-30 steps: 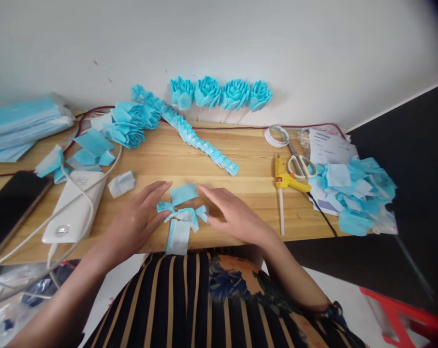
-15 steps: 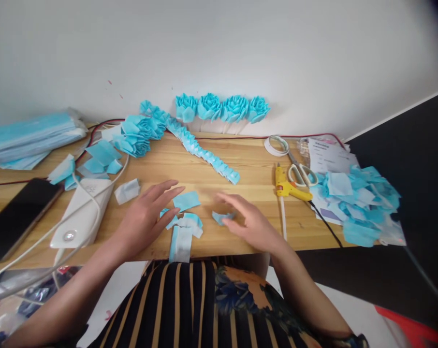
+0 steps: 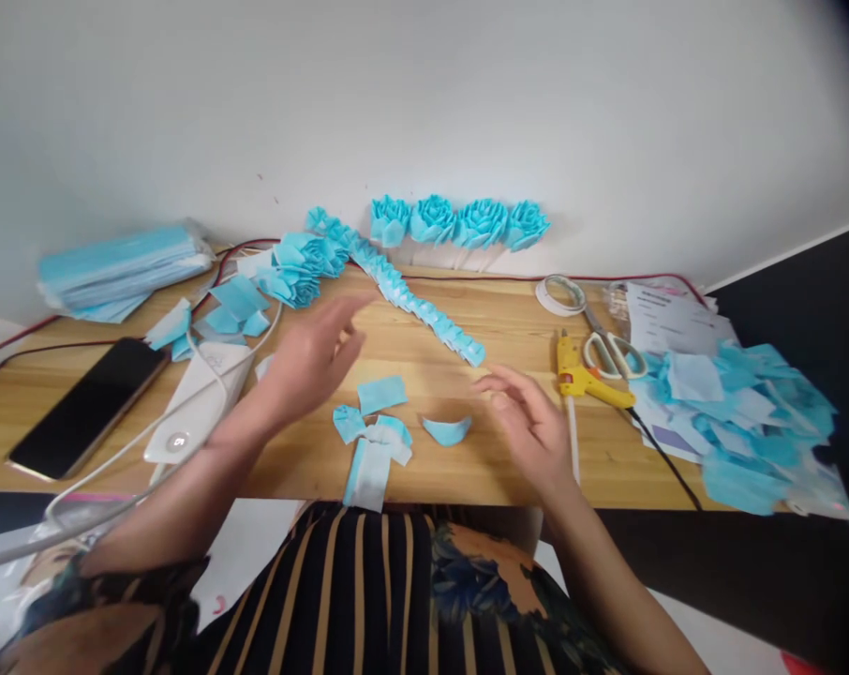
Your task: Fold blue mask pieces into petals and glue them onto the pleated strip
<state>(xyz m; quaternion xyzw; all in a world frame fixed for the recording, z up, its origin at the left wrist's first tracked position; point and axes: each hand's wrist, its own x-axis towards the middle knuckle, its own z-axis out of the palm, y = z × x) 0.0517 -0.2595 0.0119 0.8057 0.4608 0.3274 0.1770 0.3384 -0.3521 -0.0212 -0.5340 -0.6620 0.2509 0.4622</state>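
Observation:
My left hand (image 3: pixel 319 354) hovers over the left middle of the wooden table, a little blurred, fingers apart and nothing in them. Loosely bent, with a gap at the thumb, my right hand (image 3: pixel 527 417) holds nothing just below the near end of a long row of folded light-blue pieces (image 3: pixel 424 311). Between the hands lie a curved blue petal (image 3: pixel 447 430) and a flat blue rectangle (image 3: pixel 382 395). Closer to my body, several blue and white cut pieces (image 3: pixel 372 459) overlap at the table edge.
Blue flowers on sticks (image 3: pixel 435 220) lean on the wall; more flowers (image 3: pixel 298 267) lie left. Rightward are a tape roll (image 3: pixel 547 298), scissors (image 3: pixel 611 354), yellow glue gun (image 3: pixel 586 380) and a heap of blue pieces (image 3: pixel 754 412). Leftward are a phone (image 3: pixel 87 408), white cabled device (image 3: pixel 175 436) and mask stack (image 3: pixel 129 267).
My left hand has moved forward, away from the cut pieces. My right hand has let go of the petal, now on the table, and drawn off to the right. The view has shifted slightly.

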